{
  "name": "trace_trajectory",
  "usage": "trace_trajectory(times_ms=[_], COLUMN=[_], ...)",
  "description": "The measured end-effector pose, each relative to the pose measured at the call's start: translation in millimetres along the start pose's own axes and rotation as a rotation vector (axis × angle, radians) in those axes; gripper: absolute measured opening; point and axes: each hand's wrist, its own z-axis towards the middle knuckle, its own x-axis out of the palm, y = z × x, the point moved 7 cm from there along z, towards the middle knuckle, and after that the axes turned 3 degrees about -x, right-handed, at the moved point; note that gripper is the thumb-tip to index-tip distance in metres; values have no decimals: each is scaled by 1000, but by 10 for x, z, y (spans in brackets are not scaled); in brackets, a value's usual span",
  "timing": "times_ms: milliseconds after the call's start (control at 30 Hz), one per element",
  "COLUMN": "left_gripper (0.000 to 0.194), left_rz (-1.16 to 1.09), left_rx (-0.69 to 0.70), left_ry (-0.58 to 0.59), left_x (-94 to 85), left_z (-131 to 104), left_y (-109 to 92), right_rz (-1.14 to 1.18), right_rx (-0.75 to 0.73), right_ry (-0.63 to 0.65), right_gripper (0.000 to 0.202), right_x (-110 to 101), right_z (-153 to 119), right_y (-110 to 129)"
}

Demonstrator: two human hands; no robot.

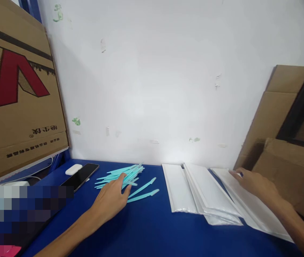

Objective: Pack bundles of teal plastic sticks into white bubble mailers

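A pile of thin turquoise plastic sticks (125, 173) lies on the blue table (152, 228) near the wall. My left hand (111, 198) rests palm down on the near side of that pile, fingers spread over several sticks. Two sticks (143, 191) lie loose just right of it. Flat white pouches (194, 192) lie in overlapping stacks on the right. My right hand (253, 184) lies on the rightmost white pouch (256, 210), fingertips at its far edge; whether it pinches the pouch cannot be told.
A black phone (80, 175) and a small white case (73, 169) lie at the table's left back. A large printed cardboard box (15, 92) leans at the left. Brown cardboard sheets (288, 157) stand at the right behind the pouches. A white wall closes the back.
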Motion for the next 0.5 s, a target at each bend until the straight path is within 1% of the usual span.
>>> trace_trajectory(times_ms=[200,333,500], left_gripper=[39,31,30], left_rz=[177,234,275], left_rx=[136,158,185], left_ry=[2,-2,-15], left_x=[33,65,99], left_z=[167,219,246], left_y=[109,147,141], right_rz=[13,1,-9], right_rx=[-1,12,14], right_ry=[-5,6,37], right_gripper=[65,64,64], right_x=[75,106,154], right_z=[53,76,102], right_y=[-30,-48,-58])
